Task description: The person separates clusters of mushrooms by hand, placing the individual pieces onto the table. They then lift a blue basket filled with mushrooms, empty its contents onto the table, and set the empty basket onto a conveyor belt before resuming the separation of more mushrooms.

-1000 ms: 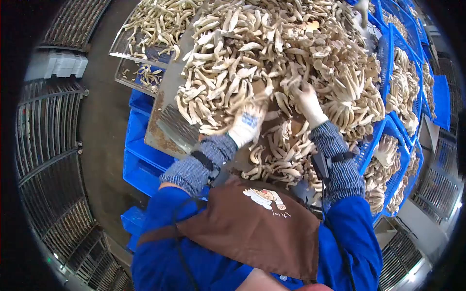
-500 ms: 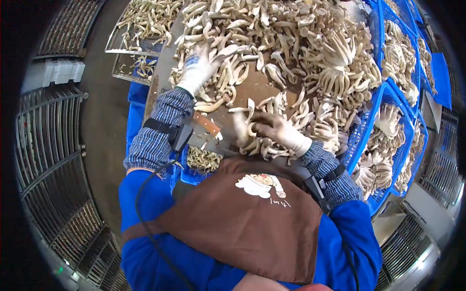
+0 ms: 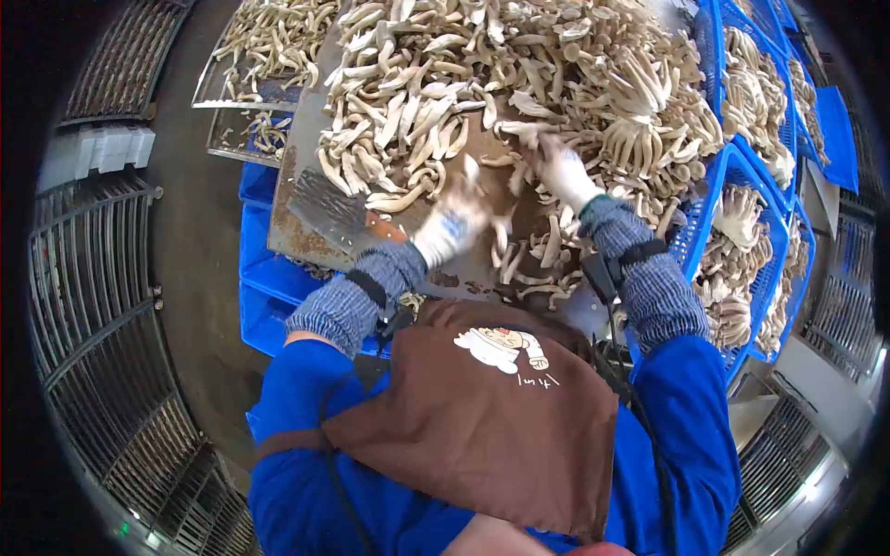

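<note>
My left hand (image 3: 452, 224), in a white glove with a blue print, is over the bare middle of the worktable. Its fingers are smeared by motion, and a pale blurred shape shows at their tips. My right hand (image 3: 562, 176), gloved with darkened fingertips, reaches to a long mushroom (image 3: 527, 129) at the edge of the heap. Those fingers are blurred too. To the left of my left hand lies a broad-bladed cleaver (image 3: 329, 206) with a wooden handle. Loose mushrooms (image 3: 399, 120) lie beyond both hands, and a clustered bunch (image 3: 640, 134) sits to the right.
Blue crates (image 3: 742, 259) of mushroom bunches line the right side. A clear tray (image 3: 246, 97) of mushrooms stands at the upper left. Blue bins (image 3: 264, 301) are below the table's left edge. Metal racks (image 3: 97, 269) stand across the floor at left.
My left hand has moved right and nearer to me, off the loose mushrooms at left, uncovering the cleaver blade. My right hand has moved away from me, up to the heap.
</note>
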Tool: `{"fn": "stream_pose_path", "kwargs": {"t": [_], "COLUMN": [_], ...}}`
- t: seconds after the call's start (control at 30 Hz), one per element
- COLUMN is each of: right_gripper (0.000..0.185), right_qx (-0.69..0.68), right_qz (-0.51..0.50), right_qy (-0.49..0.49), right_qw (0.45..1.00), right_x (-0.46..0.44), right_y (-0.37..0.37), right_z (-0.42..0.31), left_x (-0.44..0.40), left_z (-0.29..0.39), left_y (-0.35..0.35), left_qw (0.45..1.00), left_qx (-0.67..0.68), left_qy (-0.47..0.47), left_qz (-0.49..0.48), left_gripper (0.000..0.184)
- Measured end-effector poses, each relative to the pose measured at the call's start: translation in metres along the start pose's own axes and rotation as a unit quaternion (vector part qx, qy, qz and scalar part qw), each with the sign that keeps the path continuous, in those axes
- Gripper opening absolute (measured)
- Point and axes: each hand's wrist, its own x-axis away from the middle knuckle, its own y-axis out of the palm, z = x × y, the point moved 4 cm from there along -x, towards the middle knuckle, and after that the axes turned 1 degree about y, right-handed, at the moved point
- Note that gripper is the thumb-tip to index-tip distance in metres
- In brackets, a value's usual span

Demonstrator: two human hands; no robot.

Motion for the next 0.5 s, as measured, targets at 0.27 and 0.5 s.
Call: {"fn": "stream_pose_path", "kwargs": {"t": [0.27, 0.5], "right_gripper": [0.058, 0.059], "right_qx": [-0.057, -0.417], "right_qz": [0.019, -0.03], "right_qy": [0.012, 0.169], "right_qw": [0.998, 0.892], "right_x": [0.053, 0.036], "right_y": [-0.021, 0.021], "right_z": [-0.023, -0.045], "left_x": [-0.034, -0.043], "left_z": [-0.088, -0.039], "left_y": [-0.091, -0.051], "left_qw": [0.791, 0.672], "left_qx": [0.522, 0.701], "left_qy": [-0.257, -0.203], "left_qz": [0.187, 0.127], "left_gripper": [0.055, 0.065]}}
